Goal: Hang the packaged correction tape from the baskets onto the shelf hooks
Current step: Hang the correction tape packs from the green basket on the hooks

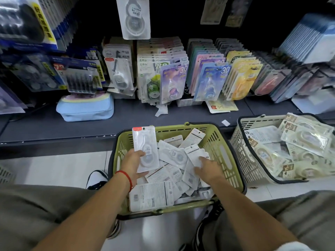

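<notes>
At lower centre, the left hand (134,163) grips one correction tape pack (146,148) upright over the green basket (220,140) — the right hand (208,169) rests open-fingered on loose packs (174,154) inside. Hooked packs (174,82) fill the shelf above.

Dark shop shelving (54,127) w/ hanging stationery packs, pale glossy tiled floor (54,169), dim bkgd.

A stationery shop aisle is showing here; rows of carded blister-packed correction tapes (210,82) are hanging from a dark display shelf (54,124); green (227,151) and cream plastic shopping baskets (241,142) are sitting on the tiled floor (54,169).
</notes>
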The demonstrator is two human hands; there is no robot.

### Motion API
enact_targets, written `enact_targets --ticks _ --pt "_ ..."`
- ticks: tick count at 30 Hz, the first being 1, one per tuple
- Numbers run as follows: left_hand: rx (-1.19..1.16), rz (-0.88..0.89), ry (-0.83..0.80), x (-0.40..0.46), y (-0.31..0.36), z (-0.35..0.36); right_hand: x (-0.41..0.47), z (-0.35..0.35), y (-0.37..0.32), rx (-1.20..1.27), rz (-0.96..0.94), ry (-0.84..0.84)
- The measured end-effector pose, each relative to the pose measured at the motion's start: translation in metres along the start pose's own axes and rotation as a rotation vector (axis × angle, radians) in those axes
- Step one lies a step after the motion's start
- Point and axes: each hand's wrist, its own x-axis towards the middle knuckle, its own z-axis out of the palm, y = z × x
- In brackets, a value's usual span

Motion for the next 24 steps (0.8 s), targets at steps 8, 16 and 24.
enact_targets --ticks 8,16,24 --pt "0.083 0.096 0.06 0.004 -0.001 0.006 -0.014 -0.017 -0.01 0.315 0.027 0.327" --pt "-0.079 -0.035 -0.188 -0.015 -0.002 0.008 -0.023 -0.03 -0.098 1.005 -0.042 -0.003" --pt "-0.062 0.07 -0.084 0.0 -0.015 -0.014 -0.023 -0.013 -0.096 1.063 0.018 -0.001"
